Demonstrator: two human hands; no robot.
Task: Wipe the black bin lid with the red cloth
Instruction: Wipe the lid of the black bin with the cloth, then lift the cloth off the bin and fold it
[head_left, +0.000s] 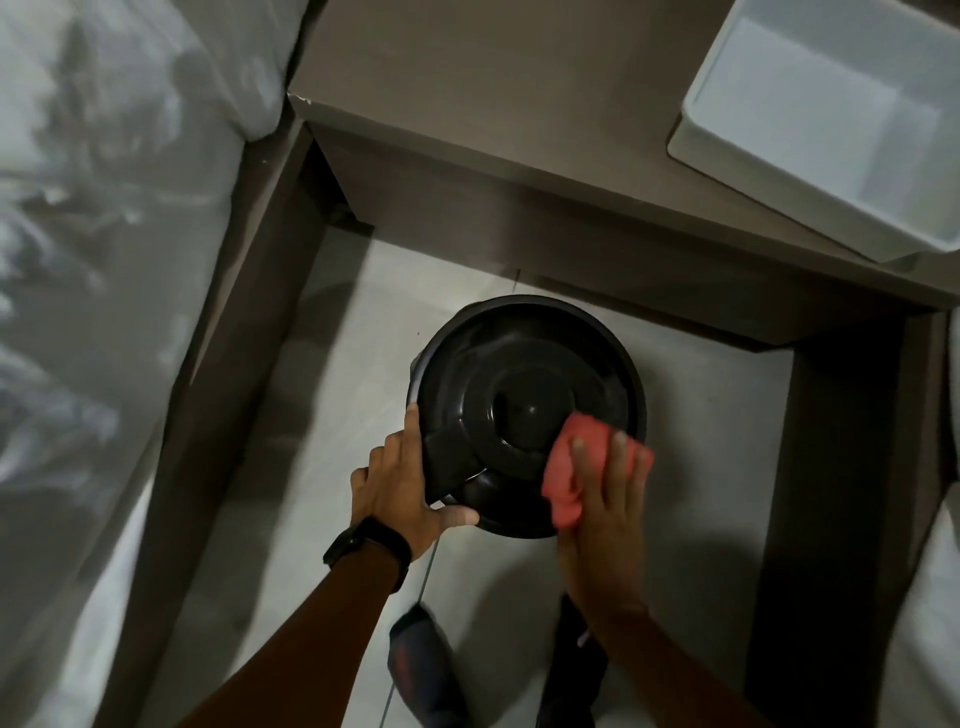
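A round black bin lid (519, 395) sits on its bin on the pale tiled floor. My left hand (402, 483) grips the lid's near-left rim, thumb along the front edge, a black watch on the wrist. My right hand (602, 509) presses the red cloth (576, 467) flat on the lid's near-right part, fingers spread over it. The cloth is folded and partly hidden under my fingers.
A brown bedside table (493, 130) stands behind the bin, with a white tray (701, 135) on its right part. A bed with white sheets (78, 260) and a dark frame runs along the left. A dark panel (831, 493) rises on the right. My feet (415, 670) are below.
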